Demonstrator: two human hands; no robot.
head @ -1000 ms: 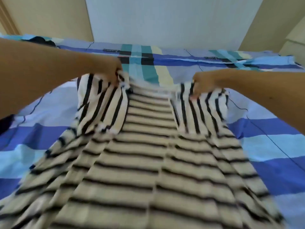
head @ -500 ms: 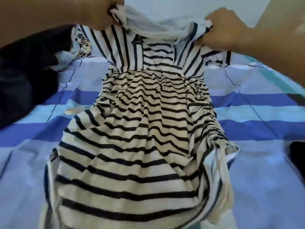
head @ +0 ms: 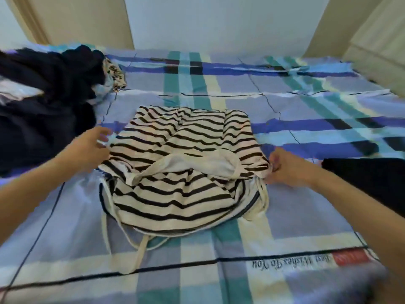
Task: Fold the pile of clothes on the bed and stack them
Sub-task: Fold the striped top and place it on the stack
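1. Striped garment [head: 182,154]: cream with black stripes. It lies doubled over in the middle of the bed [head: 295,102], with a pale lining or collar showing on top. The layers are uneven, and the lower one bulges out on the near side.
2. Left hand [head: 87,148]: at the garment's left edge. Thumb and fingers pinch a pale bit of cloth, though the view is somewhat blurred.
3. Right hand [head: 287,170]: at the garment's right edge, fingers curled round the corner of the upper layer.
4. Pale tie [head: 140,255]: trails loose from under the garment toward the bed's near edge.
5. Dark clothes [head: 43,95]: heaped unfolded toward the far left corner. A black item [head: 368,178] lies at the right edge; I cannot tell whether it is folded.
6. Step in hand, as judged: squaring the fold. Draw both sides outward evenly so the layers lie flat. Tuck the tie and the bulging hem inside, and line up the side edges before the next fold. Otherwise the bundle will probably stack crooked.
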